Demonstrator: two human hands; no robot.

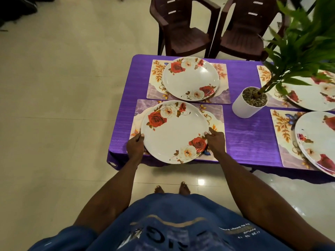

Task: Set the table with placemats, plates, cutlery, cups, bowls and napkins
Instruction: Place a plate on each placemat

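Now your left hand (135, 146), right hand (215, 142) pinch round white rose-printed plate (175, 132) on near-left floral placemat (216, 115); near rim overhangs purple-clothed table (250, 134), could tip.

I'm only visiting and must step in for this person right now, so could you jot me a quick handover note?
Hands: the left hand and the right hand each grip an edge of the near plate, which sits over the near placemat.
Where things are: four placemats lie on the purple table, each with a plate; the far plate is opposite, two more are to the right. A potted plant stands in the middle.
Done: placemats, plates.
Left: let go of the near plate, then cutlery, cups, bowls and napkins; none are in view.
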